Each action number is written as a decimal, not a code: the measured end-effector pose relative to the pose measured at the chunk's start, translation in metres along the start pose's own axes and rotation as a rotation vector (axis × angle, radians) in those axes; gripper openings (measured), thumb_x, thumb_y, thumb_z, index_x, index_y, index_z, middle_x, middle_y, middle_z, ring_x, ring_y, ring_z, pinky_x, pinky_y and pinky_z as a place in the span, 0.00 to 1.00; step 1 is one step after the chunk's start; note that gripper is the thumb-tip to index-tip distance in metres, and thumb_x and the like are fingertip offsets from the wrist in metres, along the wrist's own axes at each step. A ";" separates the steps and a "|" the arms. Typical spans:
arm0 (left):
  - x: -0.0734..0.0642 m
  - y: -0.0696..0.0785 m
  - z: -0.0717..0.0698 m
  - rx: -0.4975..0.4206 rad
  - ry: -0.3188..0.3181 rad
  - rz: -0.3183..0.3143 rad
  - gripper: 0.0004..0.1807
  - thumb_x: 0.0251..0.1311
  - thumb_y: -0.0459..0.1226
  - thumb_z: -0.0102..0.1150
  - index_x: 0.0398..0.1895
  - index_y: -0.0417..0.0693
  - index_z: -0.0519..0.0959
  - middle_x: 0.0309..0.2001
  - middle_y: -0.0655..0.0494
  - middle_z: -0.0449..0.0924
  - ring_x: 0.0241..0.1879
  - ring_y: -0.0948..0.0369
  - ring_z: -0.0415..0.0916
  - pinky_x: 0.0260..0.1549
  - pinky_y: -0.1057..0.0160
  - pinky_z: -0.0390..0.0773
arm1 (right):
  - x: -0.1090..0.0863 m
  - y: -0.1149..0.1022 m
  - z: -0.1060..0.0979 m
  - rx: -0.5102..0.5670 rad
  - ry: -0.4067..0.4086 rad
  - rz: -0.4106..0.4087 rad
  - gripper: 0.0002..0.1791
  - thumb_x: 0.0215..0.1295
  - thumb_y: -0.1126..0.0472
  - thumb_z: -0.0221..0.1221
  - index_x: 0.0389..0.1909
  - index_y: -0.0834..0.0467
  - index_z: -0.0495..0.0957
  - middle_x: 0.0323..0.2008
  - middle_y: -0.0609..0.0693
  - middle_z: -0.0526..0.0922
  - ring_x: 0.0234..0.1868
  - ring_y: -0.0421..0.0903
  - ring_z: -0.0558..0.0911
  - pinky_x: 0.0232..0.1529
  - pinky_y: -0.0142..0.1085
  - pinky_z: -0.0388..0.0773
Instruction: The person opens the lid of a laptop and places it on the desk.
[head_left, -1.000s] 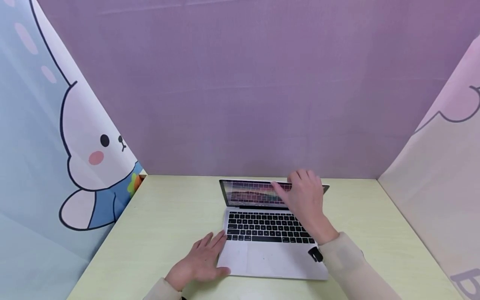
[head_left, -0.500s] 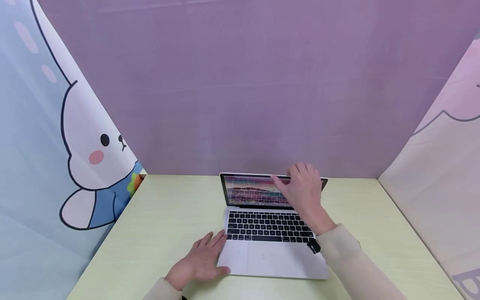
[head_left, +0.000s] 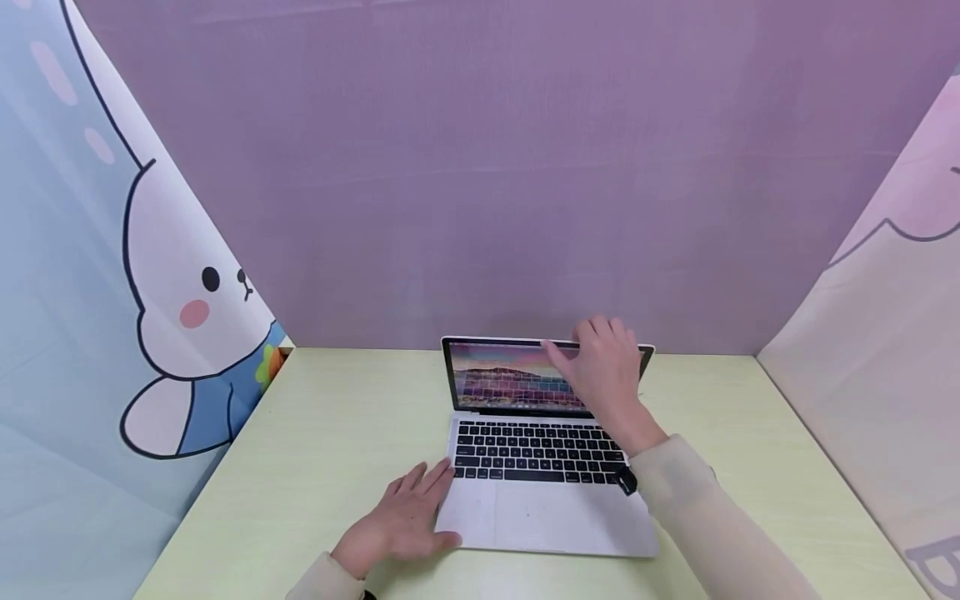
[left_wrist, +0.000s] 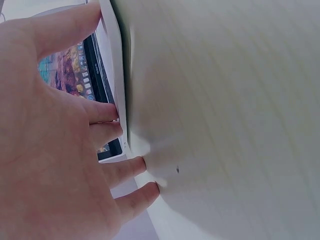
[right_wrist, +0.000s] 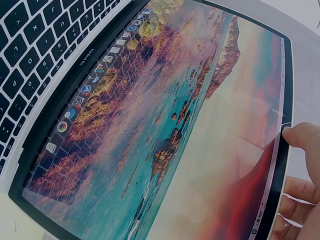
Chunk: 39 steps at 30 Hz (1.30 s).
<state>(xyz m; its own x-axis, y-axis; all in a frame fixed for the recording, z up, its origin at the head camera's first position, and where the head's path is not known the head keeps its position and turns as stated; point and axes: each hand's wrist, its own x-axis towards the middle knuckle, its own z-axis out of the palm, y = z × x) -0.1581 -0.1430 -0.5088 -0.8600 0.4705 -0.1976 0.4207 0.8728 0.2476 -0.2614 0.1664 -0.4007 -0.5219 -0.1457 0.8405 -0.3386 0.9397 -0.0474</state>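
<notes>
A silver laptop (head_left: 551, 521) with a black keyboard lies on the table, its lid raised and its screen (head_left: 498, 375) lit with a coastal landscape. My right hand (head_left: 606, 371) pinches the lid's top edge right of the middle. In the right wrist view the thumb (right_wrist: 302, 134) lies on the dark bezel and the other fingers (right_wrist: 296, 207) go behind the lid. My left hand (head_left: 405, 517) rests at the left side of the base, fingers spread and fairly straight. In the left wrist view its fingertips (left_wrist: 150, 190) touch the laptop's edge and the tabletop.
The pale wood-grain table (head_left: 337, 417) runs back to a purple cloth wall (head_left: 480, 183). A blue cloth with a cartoon rabbit (head_left: 202, 333) hangs on the left, and a pale pink and white cloth (head_left: 885, 358) on the right. A small black object (head_left: 626, 480) sits at the right cuff.
The lid has swung further up and back, so more of the screen faces me. My right hand has moved away with its top edge. The left hand and laptop base have stayed put.
</notes>
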 end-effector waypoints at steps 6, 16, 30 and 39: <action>0.000 0.000 -0.001 -0.001 0.000 0.001 0.53 0.60 0.63 0.60 0.79 0.40 0.57 0.80 0.47 0.53 0.76 0.37 0.50 0.67 0.32 0.57 | 0.004 0.001 0.002 0.016 -0.012 0.010 0.27 0.58 0.41 0.71 0.23 0.62 0.78 0.23 0.54 0.78 0.25 0.53 0.70 0.25 0.43 0.64; 0.002 0.000 -0.001 0.003 -0.010 -0.009 0.53 0.60 0.64 0.60 0.79 0.41 0.57 0.80 0.48 0.52 0.76 0.37 0.50 0.68 0.33 0.57 | 0.008 0.003 0.007 -0.010 -0.026 0.023 0.27 0.59 0.40 0.70 0.23 0.61 0.77 0.24 0.54 0.77 0.26 0.54 0.71 0.26 0.44 0.65; 0.000 0.000 0.000 -0.002 -0.009 -0.004 0.54 0.59 0.64 0.60 0.79 0.41 0.57 0.80 0.47 0.52 0.75 0.37 0.51 0.68 0.32 0.57 | 0.011 0.007 0.014 0.005 -0.017 0.014 0.26 0.58 0.42 0.72 0.22 0.61 0.75 0.23 0.54 0.75 0.25 0.54 0.70 0.26 0.45 0.64; -0.001 -0.001 0.002 -0.015 -0.003 -0.004 0.53 0.60 0.64 0.60 0.79 0.41 0.57 0.80 0.48 0.52 0.76 0.36 0.50 0.68 0.32 0.55 | 0.015 0.008 0.018 -0.012 -0.045 0.019 0.28 0.61 0.41 0.70 0.20 0.59 0.72 0.24 0.54 0.73 0.25 0.55 0.69 0.26 0.45 0.65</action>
<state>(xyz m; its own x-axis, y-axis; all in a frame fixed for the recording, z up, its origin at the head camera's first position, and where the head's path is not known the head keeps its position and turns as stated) -0.1571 -0.1442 -0.5112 -0.8608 0.4672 -0.2018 0.4125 0.8727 0.2611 -0.2857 0.1658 -0.3981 -0.5626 -0.1417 0.8145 -0.3193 0.9460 -0.0560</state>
